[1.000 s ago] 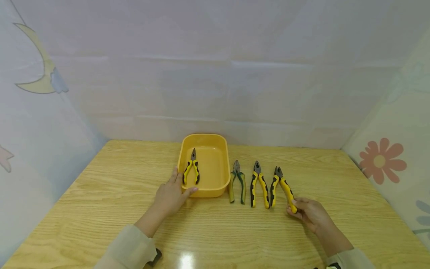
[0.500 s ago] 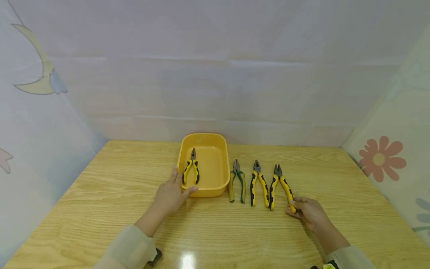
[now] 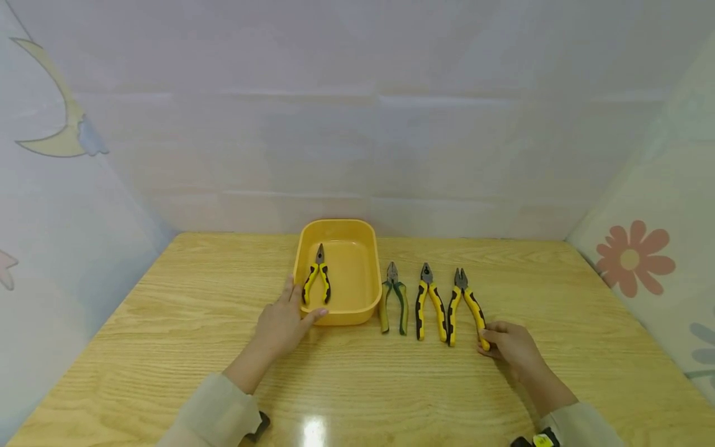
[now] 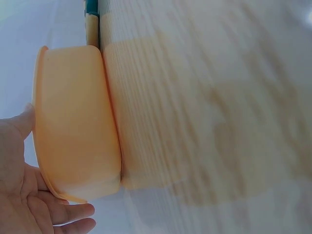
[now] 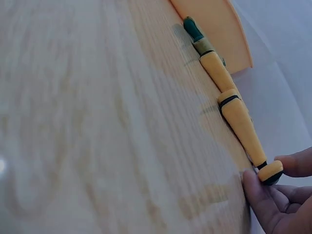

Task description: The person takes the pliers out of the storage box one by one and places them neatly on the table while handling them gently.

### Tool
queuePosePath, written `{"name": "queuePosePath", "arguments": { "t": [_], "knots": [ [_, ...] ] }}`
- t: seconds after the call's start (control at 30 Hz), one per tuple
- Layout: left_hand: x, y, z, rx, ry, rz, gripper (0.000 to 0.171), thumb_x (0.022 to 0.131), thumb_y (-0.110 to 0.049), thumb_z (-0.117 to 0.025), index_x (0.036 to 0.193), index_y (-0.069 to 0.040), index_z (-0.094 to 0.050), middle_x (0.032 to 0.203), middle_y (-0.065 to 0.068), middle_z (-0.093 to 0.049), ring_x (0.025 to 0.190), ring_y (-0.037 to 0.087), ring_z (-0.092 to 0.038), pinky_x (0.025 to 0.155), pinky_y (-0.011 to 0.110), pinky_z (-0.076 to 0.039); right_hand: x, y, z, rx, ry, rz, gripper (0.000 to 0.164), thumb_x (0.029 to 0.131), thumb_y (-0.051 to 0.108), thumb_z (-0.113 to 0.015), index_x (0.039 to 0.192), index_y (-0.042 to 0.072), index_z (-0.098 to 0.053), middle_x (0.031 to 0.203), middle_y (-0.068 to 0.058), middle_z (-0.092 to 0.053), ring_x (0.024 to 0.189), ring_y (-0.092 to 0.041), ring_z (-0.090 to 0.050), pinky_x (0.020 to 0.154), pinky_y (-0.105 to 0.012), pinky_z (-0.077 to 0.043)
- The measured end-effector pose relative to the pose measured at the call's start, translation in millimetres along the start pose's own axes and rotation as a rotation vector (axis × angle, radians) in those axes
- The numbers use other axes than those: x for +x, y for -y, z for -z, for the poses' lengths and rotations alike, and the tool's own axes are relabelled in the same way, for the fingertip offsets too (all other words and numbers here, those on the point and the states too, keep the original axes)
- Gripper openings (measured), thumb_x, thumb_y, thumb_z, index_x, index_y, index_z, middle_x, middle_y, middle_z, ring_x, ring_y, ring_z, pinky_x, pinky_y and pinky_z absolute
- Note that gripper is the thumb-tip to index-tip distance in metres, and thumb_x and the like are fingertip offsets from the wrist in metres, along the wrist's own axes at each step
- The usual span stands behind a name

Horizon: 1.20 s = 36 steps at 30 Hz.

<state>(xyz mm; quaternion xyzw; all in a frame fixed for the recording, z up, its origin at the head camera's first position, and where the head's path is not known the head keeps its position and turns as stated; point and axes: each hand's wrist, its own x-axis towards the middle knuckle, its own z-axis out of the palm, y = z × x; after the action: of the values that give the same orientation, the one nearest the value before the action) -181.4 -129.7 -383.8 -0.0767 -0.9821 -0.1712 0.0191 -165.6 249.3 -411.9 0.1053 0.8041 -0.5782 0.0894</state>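
My left hand (image 3: 281,326) rests at the near left corner of a yellow plastic bin (image 3: 354,273), thumb at the rim and fingers along the side. Inside the bin lie long-nose pliers (image 3: 321,273) with yellow and black handles. My right hand (image 3: 514,347) pinches the right handle end of the rightmost pliers (image 3: 459,298), yellow and black, between thumb and fingers. Left of those are similar yellow-and-black pliers (image 3: 427,292). Closest to the bin lie pliers with green and yellow handles (image 3: 393,292). The right wrist view shows the pinched handle end (image 5: 270,171).
All of this sits on a wood-grain table (image 3: 368,385). Behind it hangs a pale cloth wall (image 3: 357,155), with printed side walls bearing a moon (image 3: 61,118) and a red flower (image 3: 631,261).
The rightmost pliers have turned slightly in my right hand, their left handle end coming a little nearer to me. My left hand stays at the bin. The head view has shifted slightly.
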Motion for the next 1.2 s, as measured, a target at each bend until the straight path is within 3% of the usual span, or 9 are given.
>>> {"name": "queuePosePath", "arguments": {
  "t": [0.17,0.27,0.6,0.97,1.2],
  "knots": [
    [-0.6,0.1,0.5,0.001,0.004,-0.006,0.079,0.084,-0.054,-0.04,0.13,0.009,-0.028,0.139,0.023,-0.012,0.106,0.04,-0.044,0.079,0.05,-0.037,0,3,1,-0.239,-0.057,0.04,0.035,0.084,0.012,-0.052,0.105,-0.017,-0.05,0.087,-0.016,-0.057,0.07,-0.016,-0.057,0.062,-0.029,-0.049],
    [-0.9,-0.1,1.2,-0.007,0.014,-0.005,0.079,0.084,-0.054,-0.04,0.13,0.009,-0.028,0.139,0.022,-0.012,0.107,0.039,-0.043,0.08,0.05,-0.037,-1,4,0,-0.319,-0.072,0.06,0.033,0.084,0.012,-0.053,0.101,-0.016,-0.052,0.086,-0.016,-0.059,0.07,-0.019,-0.058,0.061,-0.03,-0.048],
    [0.1,-1.1,2.1,-0.014,0.02,0.02,0.078,0.084,-0.052,-0.043,0.131,0.008,-0.026,0.139,0.022,-0.012,0.105,0.04,-0.044,0.079,0.05,-0.037,-3,8,-7,-0.347,-0.067,0.068,0.028,0.084,0.005,-0.05,0.102,-0.017,-0.05,0.086,-0.02,-0.059,0.07,-0.022,-0.06,0.059,-0.03,-0.049],
    [-2.7,-0.9,3.0,-0.023,0.036,0.003,0.081,0.084,-0.056,-0.038,0.131,0.008,-0.026,0.14,0.021,-0.009,0.103,0.037,-0.047,0.077,0.046,-0.04,-4,12,-11,-0.327,-0.162,0.138,0.032,0.086,0.012,-0.05,0.106,-0.012,-0.051,0.091,-0.019,-0.057,0.074,-0.023,-0.058,0.059,-0.027,-0.048],
    [-0.9,-0.8,2.4,0.011,0.028,0.009,0.078,0.084,-0.054,-0.04,0.131,0.008,-0.027,0.14,0.021,-0.012,0.095,0.037,-0.052,0.074,0.046,-0.041,-7,20,-15,-0.33,-0.181,0.172,0.033,0.086,0.018,-0.052,0.105,-0.009,-0.053,0.093,-0.018,-0.056,0.078,-0.023,-0.054,0.058,-0.025,-0.045]
  ]
}}
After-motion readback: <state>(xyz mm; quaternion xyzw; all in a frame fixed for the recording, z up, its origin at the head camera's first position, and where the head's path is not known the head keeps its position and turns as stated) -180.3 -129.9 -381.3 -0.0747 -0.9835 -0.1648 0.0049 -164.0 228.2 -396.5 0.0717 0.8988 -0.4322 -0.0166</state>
